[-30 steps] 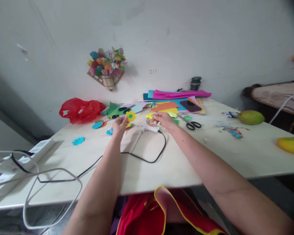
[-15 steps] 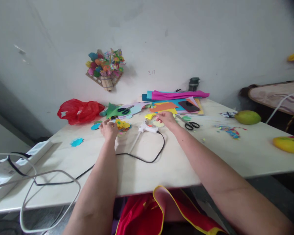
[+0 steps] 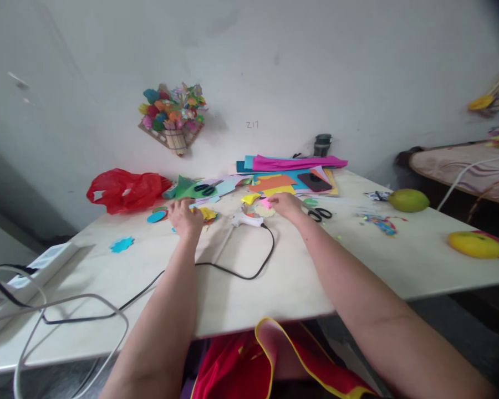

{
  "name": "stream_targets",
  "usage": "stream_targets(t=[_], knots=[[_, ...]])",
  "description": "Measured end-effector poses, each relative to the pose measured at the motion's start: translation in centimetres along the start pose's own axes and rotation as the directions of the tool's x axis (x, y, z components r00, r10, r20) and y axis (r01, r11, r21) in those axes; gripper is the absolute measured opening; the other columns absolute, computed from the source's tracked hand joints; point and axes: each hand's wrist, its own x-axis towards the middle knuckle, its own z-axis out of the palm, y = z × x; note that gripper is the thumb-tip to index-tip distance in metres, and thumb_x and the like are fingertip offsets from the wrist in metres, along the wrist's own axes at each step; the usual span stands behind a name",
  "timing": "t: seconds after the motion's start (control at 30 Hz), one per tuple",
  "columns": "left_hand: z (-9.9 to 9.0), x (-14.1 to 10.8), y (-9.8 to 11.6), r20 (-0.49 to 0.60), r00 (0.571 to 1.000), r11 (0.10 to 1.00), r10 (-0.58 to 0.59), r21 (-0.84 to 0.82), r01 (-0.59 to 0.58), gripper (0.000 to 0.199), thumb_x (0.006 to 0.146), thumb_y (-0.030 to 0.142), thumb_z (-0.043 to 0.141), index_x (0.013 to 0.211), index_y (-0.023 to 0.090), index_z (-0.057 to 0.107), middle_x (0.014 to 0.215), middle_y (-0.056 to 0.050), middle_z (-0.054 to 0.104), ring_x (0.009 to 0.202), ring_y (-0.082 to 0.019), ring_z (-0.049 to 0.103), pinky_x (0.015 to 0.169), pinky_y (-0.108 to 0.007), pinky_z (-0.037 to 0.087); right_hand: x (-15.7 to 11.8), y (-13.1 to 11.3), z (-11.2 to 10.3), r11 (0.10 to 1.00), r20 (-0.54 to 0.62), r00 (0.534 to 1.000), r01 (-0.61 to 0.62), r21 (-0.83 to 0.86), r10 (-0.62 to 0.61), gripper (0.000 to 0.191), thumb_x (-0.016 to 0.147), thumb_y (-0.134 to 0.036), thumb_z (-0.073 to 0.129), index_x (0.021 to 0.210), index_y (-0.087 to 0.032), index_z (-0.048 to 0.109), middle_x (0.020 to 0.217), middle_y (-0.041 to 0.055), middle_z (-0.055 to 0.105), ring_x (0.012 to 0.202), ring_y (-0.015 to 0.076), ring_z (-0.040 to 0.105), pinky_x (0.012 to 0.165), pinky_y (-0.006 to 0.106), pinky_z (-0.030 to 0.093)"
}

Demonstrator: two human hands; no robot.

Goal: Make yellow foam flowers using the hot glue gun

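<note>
My left hand (image 3: 186, 216) rests over the left part of the table, beside yellow paper cutouts (image 3: 208, 214) and a blue paper disc (image 3: 157, 216); what its curled fingers touch is hidden. My right hand (image 3: 285, 205) pinches a small pink paper piece (image 3: 266, 203) just above a pale yellow scalloped cutout (image 3: 259, 211). Between the hands lies a white glue gun (image 3: 248, 220) with a black cord. A bright yellow piece (image 3: 250, 198) is behind it. Black-handled scissors (image 3: 319, 214) lie right of my right hand.
A red plastic bag (image 3: 127, 190), stacked coloured sheets (image 3: 274, 180) and a phone (image 3: 315, 182) are at the back. Two mangoes (image 3: 408, 200) lie right. A power strip (image 3: 41, 269) with looping white cables is left. A blue scalloped cutout (image 3: 122, 244) lies near it.
The view has shifted slightly right. The pink piece at my right fingertips shows more plainly, and my right hand covers more of the scissors. My left hand remains near the yellow cutouts.
</note>
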Motion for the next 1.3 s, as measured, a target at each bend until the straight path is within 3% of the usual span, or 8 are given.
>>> stream_targets(t=[0.13, 0.3, 0.57, 0.83, 0.97, 1.1, 1.3], knots=[[0.9, -1.2, 2.4, 0.138, 0.964, 0.97, 0.229, -0.119, -0.213, 0.025, 0.071, 0.014, 0.046, 0.09, 0.018, 0.062, 0.091, -0.009, 0.063, 0.099, -0.027, 0.049, 0.087, -0.038, 0.036, -0.6, -0.8, 0.7, 0.94, 0.08, 0.976, 0.216, -0.265, -0.202, 0.025, 0.079, -0.025, 0.048, 0.089, -0.024, 0.071, 0.094, 0.0088, 0.067, 0.094, 0.0247, 0.052, 0.08, 0.036, 0.033], [1.9, -2.7, 4.3, 0.197, 0.903, 0.911, 0.383, -0.241, -0.334, 0.022, 0.07, 0.012, 0.048, 0.085, 0.019, 0.062, 0.086, -0.007, 0.066, 0.091, -0.025, 0.054, 0.084, -0.036, 0.038, -0.4, -1.3, 1.8, 0.88, 0.14, 0.949, 0.315, -0.354, -0.283, 0.022, 0.08, -0.027, 0.05, 0.086, -0.021, 0.071, 0.092, 0.0122, 0.066, 0.097, 0.0265, 0.048, 0.082, 0.038, 0.027], [2.2, -3.1, 4.7, 0.234, 0.898, 0.907, 0.372, -0.295, -0.3, 0.021, 0.074, 0.015, 0.047, 0.085, 0.019, 0.064, 0.083, -0.009, 0.067, 0.088, -0.024, 0.056, 0.079, -0.037, 0.041, -0.2, -2.0, 2.0, 0.806, 0.228, 0.917, 0.396, -0.44, -0.327, 0.023, 0.078, -0.018, 0.049, 0.086, -0.014, 0.07, 0.087, 0.0153, 0.067, 0.098, 0.0279, 0.047, 0.081, 0.038, 0.027], [2.4, -3.2, 4.8, 0.245, 0.89, 0.9, 0.385, -0.313, -0.303, 0.019, 0.073, 0.014, 0.05, 0.083, 0.017, 0.066, 0.081, -0.01, 0.066, 0.085, -0.024, 0.058, 0.076, -0.035, 0.044, -0.3, -2.3, 2.4, 0.788, 0.258, 0.915, 0.4, -0.468, -0.311, 0.031, 0.077, -0.008, 0.043, 0.087, -0.012, 0.071, 0.086, 0.0164, 0.067, 0.103, 0.0266, 0.047, 0.086, 0.037, 0.026], [2.2, -3.3, 4.9, 0.256, 0.89, 0.906, 0.377, -0.302, -0.296, 0.019, 0.073, 0.013, 0.051, 0.084, 0.017, 0.066, 0.081, -0.009, 0.066, 0.084, -0.023, 0.058, 0.076, -0.034, 0.044, -0.2, -2.2, 2.5, 0.807, 0.229, 0.927, 0.373, -0.459, -0.298, 0.03, 0.077, -0.009, 0.043, 0.089, -0.012, 0.07, 0.087, 0.0155, 0.066, 0.102, 0.026, 0.048, 0.086, 0.036, 0.028], [2.0, -3.3, 5.1, 0.254, 0.892, 0.906, 0.374, -0.304, -0.294, 0.018, 0.073, 0.014, 0.052, 0.084, 0.018, 0.066, 0.08, -0.008, 0.066, 0.084, -0.022, 0.058, 0.076, -0.034, 0.044, -0.2, -1.7, 2.3, 0.86, 0.125, 0.96, 0.281, -0.425, -0.252, 0.03, 0.081, -0.016, 0.041, 0.09, -0.013, 0.07, 0.09, 0.0154, 0.065, 0.096, 0.0253, 0.051, 0.082, 0.035, 0.032], [1.8, -3.4, 5.5, 0.251, 0.899, 0.897, 0.359, -0.36, -0.258, 0.018, 0.073, 0.016, 0.052, 0.086, 0.018, 0.065, 0.079, -0.007, 0.067, 0.083, -0.022, 0.058, 0.074, -0.032, 0.044, -0.1, -0.5, 2.1, 0.97, -0.025, 1.0, -0.004, -0.242, -0.002, 0.033, 0.084, -0.032, 0.038, 0.094, -0.025, 0.069, 0.095, 0.0098, 0.063, 0.083, 0.0201, 0.057, 0.067, 0.028, 0.037]])
